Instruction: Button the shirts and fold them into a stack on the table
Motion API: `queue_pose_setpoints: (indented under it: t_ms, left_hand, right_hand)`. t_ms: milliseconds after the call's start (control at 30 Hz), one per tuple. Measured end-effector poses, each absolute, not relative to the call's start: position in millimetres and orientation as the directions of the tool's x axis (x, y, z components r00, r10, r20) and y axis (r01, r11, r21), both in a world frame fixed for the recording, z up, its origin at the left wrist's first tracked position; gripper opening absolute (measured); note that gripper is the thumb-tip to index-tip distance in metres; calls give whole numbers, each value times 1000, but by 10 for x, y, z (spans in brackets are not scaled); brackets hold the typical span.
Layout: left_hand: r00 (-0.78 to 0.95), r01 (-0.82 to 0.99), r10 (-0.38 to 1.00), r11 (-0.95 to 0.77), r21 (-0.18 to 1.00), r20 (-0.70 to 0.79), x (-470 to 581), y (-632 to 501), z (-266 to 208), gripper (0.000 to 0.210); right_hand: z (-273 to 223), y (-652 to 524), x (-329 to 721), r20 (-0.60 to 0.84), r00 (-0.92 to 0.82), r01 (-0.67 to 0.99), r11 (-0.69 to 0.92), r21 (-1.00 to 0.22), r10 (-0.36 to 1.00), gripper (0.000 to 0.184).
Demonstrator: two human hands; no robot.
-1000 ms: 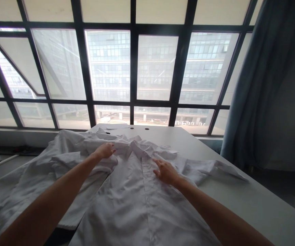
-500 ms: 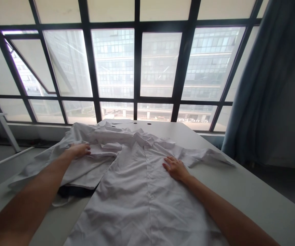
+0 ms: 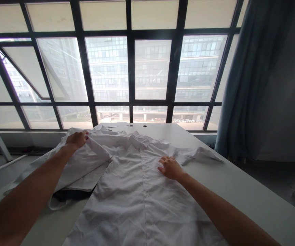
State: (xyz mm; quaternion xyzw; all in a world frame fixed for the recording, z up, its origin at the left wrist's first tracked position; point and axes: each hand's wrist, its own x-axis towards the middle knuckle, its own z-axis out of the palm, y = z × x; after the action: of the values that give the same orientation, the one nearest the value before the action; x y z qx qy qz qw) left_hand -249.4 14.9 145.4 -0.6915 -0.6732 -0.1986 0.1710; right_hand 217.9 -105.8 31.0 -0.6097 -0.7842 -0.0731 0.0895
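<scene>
A white button-up shirt (image 3: 134, 191) lies front side up on the table, its collar (image 3: 139, 140) toward the window and its button row running down the middle. My left hand (image 3: 77, 138) is closed on the shirt's left-side sleeve (image 3: 93, 153), and the cloth pulls into a raised fold below the fingers. Resting on the chest beside the buttons, my right hand (image 3: 171, 167) has its fingers loosely spread and holds nothing. The other sleeve (image 3: 201, 153) stretches out to the right. Wrinkles run across the body of the shirt.
More white cloth lies at the left over something dark (image 3: 72, 194). The white table (image 3: 239, 191) reaches toward a wide window with black frames. A blue-grey curtain (image 3: 247, 85) hangs at the right, and another white table's leg (image 3: 0, 141) stands at the left.
My left hand has moved up and away from me, drawing the sleeve cloth into a lifted fold. My right hand stays on the chest. The view has tilted up slightly.
</scene>
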Motion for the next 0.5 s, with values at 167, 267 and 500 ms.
queue_pose_setpoints:
  t_ms: [167, 267, 500]
  left_hand:
    - [378, 921, 778, -371, -118, 502, -1440, -258, 1760, 44]
    - [776, 613, 500, -739, -278, 383, -712, -690, 1541, 51]
    - [930, 305, 176, -858, -414, 322, -400, -1140, 669, 47]
  right_hand:
    - [532, -1384, 2037, 299, -258, 917, 330, -223, 919, 29]
    - [449, -1466, 2052, 369, -187, 849, 339, -405, 910, 31]
    - [144, -1469, 2252, 367, -173, 717, 372, -589, 914, 50]
